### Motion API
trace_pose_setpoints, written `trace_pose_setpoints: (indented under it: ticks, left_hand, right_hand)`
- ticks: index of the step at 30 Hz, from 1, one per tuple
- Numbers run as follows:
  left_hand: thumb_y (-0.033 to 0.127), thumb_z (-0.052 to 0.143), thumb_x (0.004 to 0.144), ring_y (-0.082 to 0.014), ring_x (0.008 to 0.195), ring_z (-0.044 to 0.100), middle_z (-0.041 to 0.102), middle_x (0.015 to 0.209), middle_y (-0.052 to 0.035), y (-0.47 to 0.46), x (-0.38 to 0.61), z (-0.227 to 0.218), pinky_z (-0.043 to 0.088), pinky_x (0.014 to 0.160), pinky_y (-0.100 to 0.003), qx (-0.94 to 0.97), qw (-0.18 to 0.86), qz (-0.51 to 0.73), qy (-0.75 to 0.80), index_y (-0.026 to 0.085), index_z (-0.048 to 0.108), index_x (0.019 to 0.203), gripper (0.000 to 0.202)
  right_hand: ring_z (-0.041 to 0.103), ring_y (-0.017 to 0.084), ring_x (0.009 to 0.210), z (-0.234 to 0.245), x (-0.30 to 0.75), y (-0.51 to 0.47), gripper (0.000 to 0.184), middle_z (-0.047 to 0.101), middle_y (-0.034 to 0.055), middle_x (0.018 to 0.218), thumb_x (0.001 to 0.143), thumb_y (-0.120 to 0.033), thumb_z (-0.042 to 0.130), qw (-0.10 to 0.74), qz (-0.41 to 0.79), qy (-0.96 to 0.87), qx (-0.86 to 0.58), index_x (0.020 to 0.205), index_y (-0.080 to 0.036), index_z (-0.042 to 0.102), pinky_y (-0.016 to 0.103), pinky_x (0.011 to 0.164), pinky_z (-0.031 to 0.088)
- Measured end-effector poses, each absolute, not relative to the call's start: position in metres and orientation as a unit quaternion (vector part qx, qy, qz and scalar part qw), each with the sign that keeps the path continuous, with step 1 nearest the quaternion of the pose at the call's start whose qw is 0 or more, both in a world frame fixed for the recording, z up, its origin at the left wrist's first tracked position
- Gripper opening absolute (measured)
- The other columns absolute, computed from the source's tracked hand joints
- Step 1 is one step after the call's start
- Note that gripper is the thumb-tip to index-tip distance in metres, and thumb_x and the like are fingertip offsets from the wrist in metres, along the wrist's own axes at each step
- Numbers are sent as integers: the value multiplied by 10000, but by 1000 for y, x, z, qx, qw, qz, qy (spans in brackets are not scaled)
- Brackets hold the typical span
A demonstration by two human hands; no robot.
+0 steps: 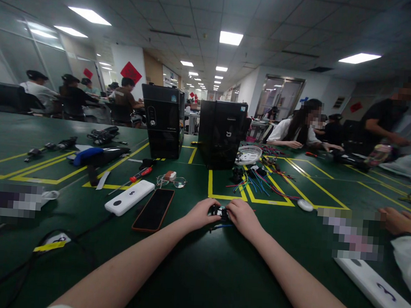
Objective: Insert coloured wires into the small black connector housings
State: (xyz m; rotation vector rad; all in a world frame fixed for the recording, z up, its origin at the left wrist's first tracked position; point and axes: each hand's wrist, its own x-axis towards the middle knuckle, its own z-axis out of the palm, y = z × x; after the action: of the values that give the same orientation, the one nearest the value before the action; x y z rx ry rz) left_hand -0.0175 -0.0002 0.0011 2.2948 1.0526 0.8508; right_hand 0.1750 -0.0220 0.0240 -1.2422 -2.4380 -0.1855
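My left hand [201, 214] and my right hand [243, 217] meet on the green table [196, 267], both closed around a small black part [220, 212] with a blue wire [223, 227] trailing under it. The part is mostly hidden by my fingers. A phone [154, 209] lies face down just left of my left hand, beside a white power bank [129, 197]. Glasses [172, 181] and a red-handled screwdriver [137, 175] lie a little farther back.
Two black computer towers [163, 121] [222, 133] stand behind, with a white fan grille [248, 154] and a bundle of coloured wires [260, 182]. A white mouse [305, 205] lies right. Another person's hand [401, 221] rests at far right. Other people sit at tables beyond.
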Motion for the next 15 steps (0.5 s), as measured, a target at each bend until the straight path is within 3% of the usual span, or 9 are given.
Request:
trace_pose_setpoints:
  ticks: [15]
  left_hand:
    - [273,678,703,-207,937,555,598,1008,-46,2,-19,-1,431,828,-308,838,226,314,384,190,566,996,325]
  right_hand:
    - [503,143,784,24,170,-26,123,532,48,846,847,-134,442,218,-4,-852,-476,842,-157,562,249,721,402]
